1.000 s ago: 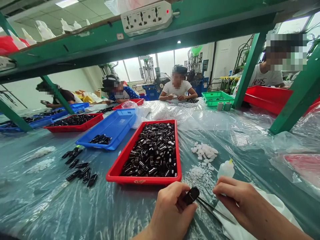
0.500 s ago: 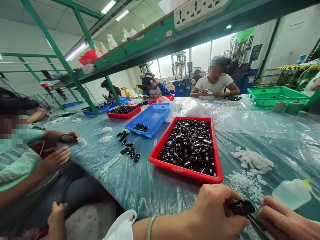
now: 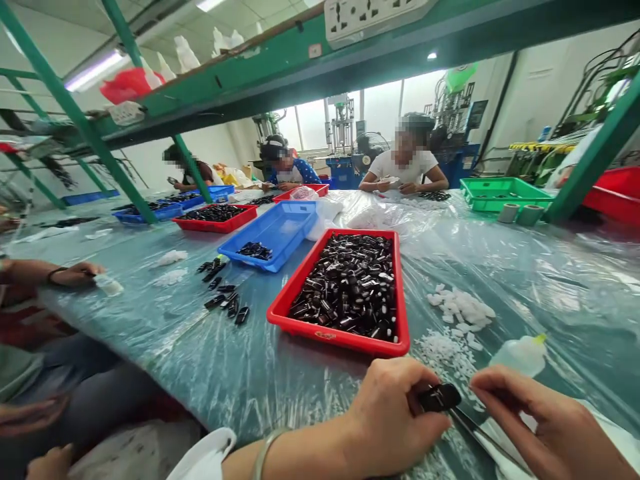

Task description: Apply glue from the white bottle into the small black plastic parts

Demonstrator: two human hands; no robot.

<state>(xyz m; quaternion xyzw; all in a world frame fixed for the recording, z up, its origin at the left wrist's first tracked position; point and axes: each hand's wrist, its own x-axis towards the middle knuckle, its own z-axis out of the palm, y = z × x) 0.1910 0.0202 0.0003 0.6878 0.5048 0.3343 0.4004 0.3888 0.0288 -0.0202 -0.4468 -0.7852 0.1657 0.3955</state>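
Note:
My left hand (image 3: 395, 420) pinches a small black plastic piece (image 3: 440, 398) with a thin light mark on its face. Slim metal tweezers (image 3: 487, 441) run from just beside that piece down to the lower right, under my right hand (image 3: 545, 417). The fingers of my right hand are bent and closed, with the tweezers' far end partly hidden by them. Close beyond both hands lie a heap of tiny white bits (image 3: 445, 353) and a pile of larger white pieces (image 3: 463, 307). A clear squeeze bottle (image 3: 520, 355) with a yellow tip lies behind my right hand.
A red tray (image 3: 340, 340) full of black pieces stands ahead of my left hand. Beyond it are a blue tray (image 3: 280, 230), loose black pieces (image 3: 230, 303) and a green tray (image 3: 505, 192). A co-worker's hand (image 3: 80, 273) rests at left. A green shelf (image 3: 280, 73) spans overhead.
The view has turned to the right, so the trays appear farther left. My right fingers have risen slightly from the tweezers' shaft; my left hand still holds the black piece.

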